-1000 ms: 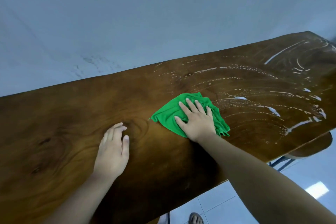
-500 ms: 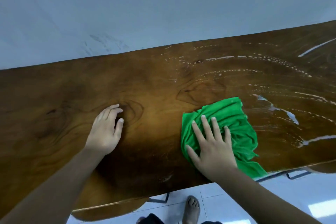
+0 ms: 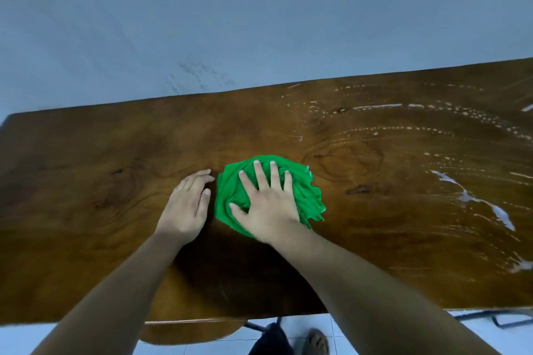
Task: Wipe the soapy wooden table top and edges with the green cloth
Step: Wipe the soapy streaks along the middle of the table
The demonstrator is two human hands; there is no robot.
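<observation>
Head view, the only view: one wooden table top (image 3: pixel 86 181), dark brown with visible grain and knots, runs across the whole frame and tilts up toward the right. One green cloth (image 3: pixel 305 196) lies bunched in a rough round wad near the middle of the top, on wood that looks dry, well back from the near edge. Two bare hands are in view. The right hand (image 3: pixel 268 207) lies palm-down on top of the cloth, four fingers and thumb splayed wide and straight, pressing rather than gripping, and cloth shows around the fingertips and on the right side. The left hand (image 3: pixel 186 207) is flat on bare wood just beside the cloth's left edge, fingers close together and slightly bent, holding nothing, with a thin sliver of wood between its thumb and the cloth. Both forearms come in from the bottom of the frame. White soap streaks (image 3: pixel 476 202) sit only on the right part of the top, as several curved dotted arcs plus one thicker smear; the left part shows none. A pale blue-grey wall (image 3: pixel 259 23) behind carries one patch of dark scuffs (image 3: pixel 199 78). Below the near edge: one rounded wooden piece (image 3: pixel 187 331), dark metal frame bars (image 3: pixel 501 321), a light tiled floor (image 3: pixel 375 334) and one foot (image 3: pixel 317 341).
</observation>
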